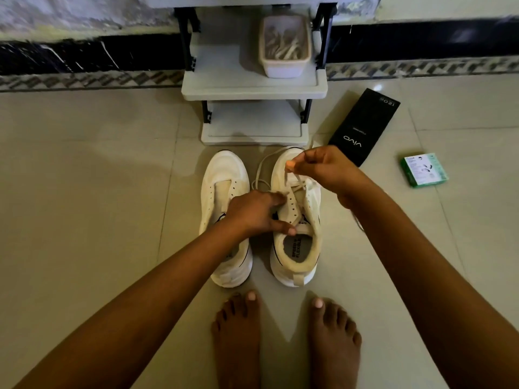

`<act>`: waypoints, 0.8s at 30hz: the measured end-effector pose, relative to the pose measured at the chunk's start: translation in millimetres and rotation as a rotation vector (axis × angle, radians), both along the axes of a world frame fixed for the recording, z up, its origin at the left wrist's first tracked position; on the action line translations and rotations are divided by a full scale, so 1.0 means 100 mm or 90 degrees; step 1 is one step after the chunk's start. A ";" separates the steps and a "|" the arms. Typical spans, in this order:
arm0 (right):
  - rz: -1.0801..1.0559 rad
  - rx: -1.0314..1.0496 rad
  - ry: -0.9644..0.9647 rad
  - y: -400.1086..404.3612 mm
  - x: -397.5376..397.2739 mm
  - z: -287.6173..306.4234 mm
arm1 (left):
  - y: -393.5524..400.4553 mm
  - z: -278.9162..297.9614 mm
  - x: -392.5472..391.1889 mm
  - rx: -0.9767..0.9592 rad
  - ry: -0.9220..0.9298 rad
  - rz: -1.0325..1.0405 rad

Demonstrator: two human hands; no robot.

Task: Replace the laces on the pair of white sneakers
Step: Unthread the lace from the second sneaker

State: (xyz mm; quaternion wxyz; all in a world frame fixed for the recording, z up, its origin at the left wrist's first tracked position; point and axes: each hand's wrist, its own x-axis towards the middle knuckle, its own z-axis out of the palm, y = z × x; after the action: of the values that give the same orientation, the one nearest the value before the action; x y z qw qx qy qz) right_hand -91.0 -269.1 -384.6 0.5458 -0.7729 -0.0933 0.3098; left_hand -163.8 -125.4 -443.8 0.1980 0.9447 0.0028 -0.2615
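From the head view, the pair of white sneakers stood side by side on the tiled floor, toes pointing at a small shelf unit and heels toward the person's bare feet. The left sneaker showed empty eyelets with no lace in it. The right sneaker had a lace crossing only its lower eyelets near the toe, the upper holes bare and loose loops trailing off beside the toe. Whether that lace was an old one coming out or a fresh one going in could not be told from this picture; either way, most of the job looked undone, with one shoe bare and the other only partly laced. A tub on the shelf seemed to hold more laces, though it was blurred.

The left hand reached across from the left shoe, its fingers touching the lace at the eyelets and its thumb resting by the tongue, steadying the right sneaker. The right hand was raised over the toe, thumb and forefinger pinching a lace end and drawing it upward.
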 end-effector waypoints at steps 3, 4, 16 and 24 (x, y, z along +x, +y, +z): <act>0.078 -0.251 -0.168 0.02 0.01 -0.21 | -0.01 0.00 -0.01 -0.007 -0.003 0.000; 0.149 -0.390 -0.226 0.02 0.00 -0.31 | -0.01 0.01 -0.02 -0.009 -0.003 0.000; 0.060 -0.188 -0.169 -0.07 -0.06 -0.30 | -0.02 0.05 -0.04 -0.010 -0.013 -0.008; 0.053 -0.236 -0.193 -0.05 0.06 -0.26 | -0.05 0.11 -0.05 -0.021 -0.017 -0.007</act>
State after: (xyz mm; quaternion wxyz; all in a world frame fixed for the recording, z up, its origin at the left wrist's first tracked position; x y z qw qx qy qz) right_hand -85.2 -274.0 -410.2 0.3609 -0.8931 -0.1473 0.2247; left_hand -168.8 -130.0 -432.9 0.2122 0.9447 -0.0090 -0.2497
